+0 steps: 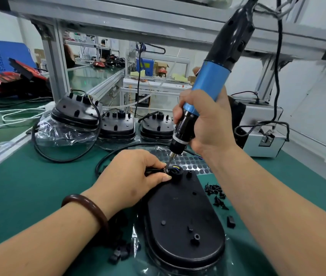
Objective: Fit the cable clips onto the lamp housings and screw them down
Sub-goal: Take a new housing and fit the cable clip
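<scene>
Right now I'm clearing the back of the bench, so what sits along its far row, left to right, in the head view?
red lamps → bagged housing → second housing → third housing → grey box

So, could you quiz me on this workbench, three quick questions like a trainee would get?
1. True or false: the right hand grips the blue screwdriver.
2. Where do the loose black screws lie, relative to the near lamp housing? A) to its left B) to its right C) on top of it
3. How many housings stand in the row behind it?
Key: 1 true; 2 B; 3 three.
</scene>
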{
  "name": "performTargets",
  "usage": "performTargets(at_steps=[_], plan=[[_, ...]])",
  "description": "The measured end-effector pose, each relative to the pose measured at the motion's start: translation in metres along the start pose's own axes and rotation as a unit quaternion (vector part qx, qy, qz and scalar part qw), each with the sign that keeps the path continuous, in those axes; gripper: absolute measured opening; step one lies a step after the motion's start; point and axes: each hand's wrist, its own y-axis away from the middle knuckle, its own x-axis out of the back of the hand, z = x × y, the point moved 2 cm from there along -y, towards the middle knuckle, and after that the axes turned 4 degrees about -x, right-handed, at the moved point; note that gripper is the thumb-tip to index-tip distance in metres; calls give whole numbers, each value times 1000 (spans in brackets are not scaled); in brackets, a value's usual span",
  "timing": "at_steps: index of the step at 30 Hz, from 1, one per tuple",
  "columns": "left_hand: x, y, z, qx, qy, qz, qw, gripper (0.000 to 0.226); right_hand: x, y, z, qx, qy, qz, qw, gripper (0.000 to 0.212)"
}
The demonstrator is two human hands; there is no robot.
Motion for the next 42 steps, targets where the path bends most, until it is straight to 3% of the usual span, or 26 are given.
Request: performTargets(at_steps=[22, 38, 42], plan=[[2, 2, 1, 3, 13, -20, 1000, 25, -19, -8, 4, 15, -21, -246, 969, 52], [5, 4, 5, 38, 3, -41, 998, 26, -23, -8, 6, 14, -5, -242, 970, 38], [5, 4, 5, 39, -2, -43, 998, 27, -23, -8, 7, 5, -6, -243, 970, 44]])
